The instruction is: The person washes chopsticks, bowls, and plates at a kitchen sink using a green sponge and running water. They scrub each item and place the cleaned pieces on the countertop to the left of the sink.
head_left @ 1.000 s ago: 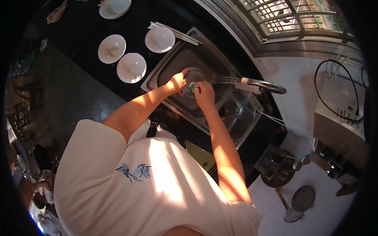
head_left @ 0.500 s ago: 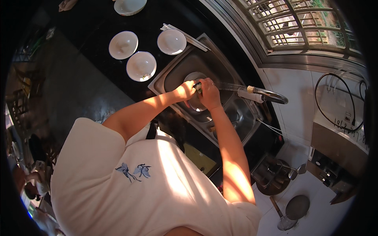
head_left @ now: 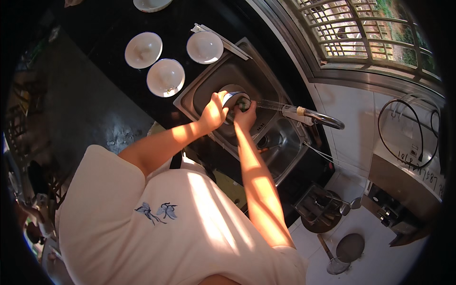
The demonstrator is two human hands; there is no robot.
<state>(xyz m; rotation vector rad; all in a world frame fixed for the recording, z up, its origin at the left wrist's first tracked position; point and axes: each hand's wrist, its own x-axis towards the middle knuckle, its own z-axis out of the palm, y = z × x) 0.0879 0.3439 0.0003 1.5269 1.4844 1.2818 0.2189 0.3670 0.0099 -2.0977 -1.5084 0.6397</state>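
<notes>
— Where's the bowl [head_left: 233,98]?

— Over the sink [head_left: 209,80], under the tap [head_left: 311,115]. The left hand [head_left: 213,112] wraps its rim.

— And the right hand [head_left: 245,115]?

— Fingers bunched on a green sponge [head_left: 243,103], pressed inside the bowl.

— Anything else nearby?

— Three white bowls [head_left: 165,77] upside down on the dark counter [head_left: 90,118], left of the sink.

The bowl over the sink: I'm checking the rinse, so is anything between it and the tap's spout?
Nothing visible. The bowl sits in the left hand, over the sink, the right hand presses something green into it, and the tap points at it with only water between.
</notes>
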